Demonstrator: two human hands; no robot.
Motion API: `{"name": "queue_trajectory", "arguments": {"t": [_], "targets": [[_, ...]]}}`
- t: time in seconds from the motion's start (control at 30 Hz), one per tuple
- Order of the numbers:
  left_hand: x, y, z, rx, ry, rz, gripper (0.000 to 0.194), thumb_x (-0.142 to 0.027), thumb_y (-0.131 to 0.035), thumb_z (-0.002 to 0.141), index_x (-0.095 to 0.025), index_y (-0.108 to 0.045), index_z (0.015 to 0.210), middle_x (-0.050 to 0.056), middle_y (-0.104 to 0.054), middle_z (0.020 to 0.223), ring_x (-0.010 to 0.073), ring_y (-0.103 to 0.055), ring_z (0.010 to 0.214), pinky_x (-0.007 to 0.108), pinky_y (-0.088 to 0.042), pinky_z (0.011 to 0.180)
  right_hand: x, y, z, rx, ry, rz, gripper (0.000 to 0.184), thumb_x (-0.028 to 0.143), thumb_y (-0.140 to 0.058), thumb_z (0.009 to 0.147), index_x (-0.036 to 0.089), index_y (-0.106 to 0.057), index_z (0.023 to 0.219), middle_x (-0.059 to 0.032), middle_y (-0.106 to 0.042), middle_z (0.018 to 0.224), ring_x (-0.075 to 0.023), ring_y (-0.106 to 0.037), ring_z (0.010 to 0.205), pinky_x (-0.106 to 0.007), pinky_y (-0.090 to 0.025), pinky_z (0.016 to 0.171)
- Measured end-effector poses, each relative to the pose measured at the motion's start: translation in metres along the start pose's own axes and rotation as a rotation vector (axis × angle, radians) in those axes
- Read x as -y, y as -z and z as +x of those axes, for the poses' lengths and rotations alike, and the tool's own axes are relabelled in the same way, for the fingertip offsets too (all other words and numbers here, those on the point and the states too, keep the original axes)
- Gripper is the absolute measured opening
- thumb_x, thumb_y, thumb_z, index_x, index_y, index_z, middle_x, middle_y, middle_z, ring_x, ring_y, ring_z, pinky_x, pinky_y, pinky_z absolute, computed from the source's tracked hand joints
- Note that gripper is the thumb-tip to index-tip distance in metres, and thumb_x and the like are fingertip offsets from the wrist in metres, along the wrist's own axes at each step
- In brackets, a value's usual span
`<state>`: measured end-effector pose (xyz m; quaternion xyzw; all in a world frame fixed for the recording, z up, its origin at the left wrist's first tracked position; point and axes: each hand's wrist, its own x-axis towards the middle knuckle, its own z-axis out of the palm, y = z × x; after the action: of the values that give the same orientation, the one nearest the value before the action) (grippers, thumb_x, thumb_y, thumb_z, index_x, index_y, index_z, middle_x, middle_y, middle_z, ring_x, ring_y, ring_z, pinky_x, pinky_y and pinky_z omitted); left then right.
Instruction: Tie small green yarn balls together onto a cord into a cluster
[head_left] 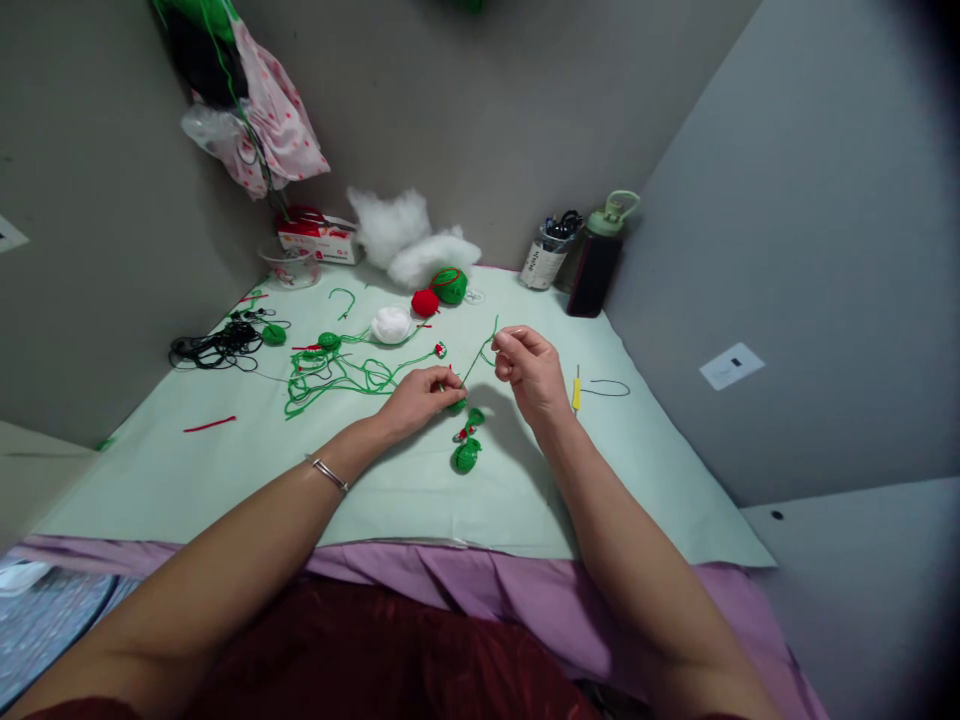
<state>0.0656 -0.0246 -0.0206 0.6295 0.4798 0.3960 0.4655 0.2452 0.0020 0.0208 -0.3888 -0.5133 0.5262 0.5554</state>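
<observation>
My left hand [421, 397] is closed in a pinch on a small green crocheted piece [457, 405] just above the pale green cloth [225, 470]. My right hand [529, 368] is raised beside it, fingers pinched on a strand of green yarn [480, 352] that runs down to the piece. Two more small green crocheted pieces [466, 452] with red bits lie on the cloth right below my hands. A loose tangle of green yarn [330, 378] spreads to the left of my left hand.
A yellow-handled crochet hook [577, 392] and a dark cord loop [609, 388] lie right of my right hand. Farther back are a white ball [391, 324], red ball [425, 302], green ball [449, 285], white stuffing [409, 240], a jar [544, 258], a dark bottle [596, 262], and black cables [217, 347].
</observation>
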Motion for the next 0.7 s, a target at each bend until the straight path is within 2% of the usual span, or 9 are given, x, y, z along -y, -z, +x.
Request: {"name": "queue_trajectory", "arguments": {"t": [0.1, 0.2, 0.27, 0.37, 0.5, 0.57, 0.7], "targets": [[-0.002, 0.001, 0.0, -0.049, -0.013, -0.021, 0.024, -0.034, -0.073, 0.074, -0.018, -0.066, 0.091, -0.003, -0.057, 0.07, 0.0103, -0.042, 0.056, 0.025, -0.032, 0.056, 0.003, 0.001, 0.0, 0.051, -0.031, 0.061, 0.037, 0.046, -0.08, 0.069, 0.021, -0.055, 0.081, -0.0021, -0.069, 0.093, -0.0063, -0.046, 0.055, -0.024, -0.039, 0.051], [-0.005, 0.003, 0.0, -0.065, -0.035, -0.017, 0.024, -0.039, -0.071, 0.078, -0.018, -0.061, 0.083, -0.003, -0.056, 0.07, 0.0109, -0.042, 0.059, 0.025, -0.032, 0.057, 0.004, 0.004, 0.001, 0.084, -0.055, 0.116, 0.038, 0.042, -0.082, 0.07, 0.022, -0.054, 0.084, -0.0029, -0.072, 0.099, -0.0059, -0.049, 0.055, -0.023, -0.042, 0.052], [-0.007, 0.004, -0.002, -0.005, -0.05, 0.022, 0.029, -0.044, -0.066, 0.084, -0.017, -0.058, 0.075, -0.002, -0.053, 0.067, 0.0117, -0.042, 0.061, 0.025, -0.032, 0.058, 0.004, 0.007, 0.003, 0.068, -0.049, 0.143, 0.039, 0.042, -0.084, 0.069, 0.022, -0.055, 0.086, -0.0007, -0.071, 0.09, -0.006, -0.051, 0.054, -0.022, -0.042, 0.051], [-0.008, 0.002, -0.007, 0.14, -0.056, 0.117, 0.032, -0.047, -0.062, 0.088, -0.018, -0.06, 0.076, -0.003, -0.052, 0.066, 0.0123, -0.043, 0.062, 0.026, -0.032, 0.059, 0.003, 0.01, 0.007, -0.021, -0.01, 0.159, 0.041, 0.045, -0.085, 0.067, 0.022, -0.058, 0.089, 0.0044, -0.065, 0.072, -0.005, -0.049, 0.049, -0.019, -0.037, 0.046], [-0.005, -0.004, -0.012, 0.281, -0.085, 0.249, 0.025, -0.043, -0.069, 0.083, -0.018, -0.066, 0.079, 0.0, -0.061, 0.077, 0.014, -0.052, 0.069, 0.027, -0.037, 0.064, 0.002, 0.014, 0.01, -0.118, 0.054, 0.15, 0.038, 0.045, -0.084, 0.07, 0.021, -0.064, 0.093, 0.0074, -0.057, 0.059, -0.0031, -0.039, 0.041, -0.018, -0.024, 0.038], [-0.006, -0.005, -0.011, 0.305, -0.074, 0.195, 0.02, -0.037, -0.07, 0.082, -0.018, -0.068, 0.077, 0.002, -0.062, 0.079, 0.0141, -0.054, 0.07, 0.027, -0.039, 0.065, 0.002, 0.014, 0.01, -0.136, 0.061, 0.134, 0.038, 0.046, -0.083, 0.071, 0.02, -0.065, 0.092, 0.0081, -0.055, 0.055, -0.0029, -0.035, 0.039, -0.018, -0.02, 0.037], [-0.012, -0.001, -0.009, 0.276, 0.031, -0.157, 0.02, -0.036, -0.071, 0.083, -0.016, -0.068, 0.08, 0.004, -0.065, 0.076, 0.013, -0.054, 0.068, 0.028, -0.041, 0.066, 0.001, 0.014, 0.009, -0.141, 0.021, 0.092, 0.04, 0.049, -0.084, 0.069, 0.02, -0.063, 0.088, 0.009, -0.051, 0.053, -0.0031, -0.033, 0.039, -0.019, -0.019, 0.037]]}}
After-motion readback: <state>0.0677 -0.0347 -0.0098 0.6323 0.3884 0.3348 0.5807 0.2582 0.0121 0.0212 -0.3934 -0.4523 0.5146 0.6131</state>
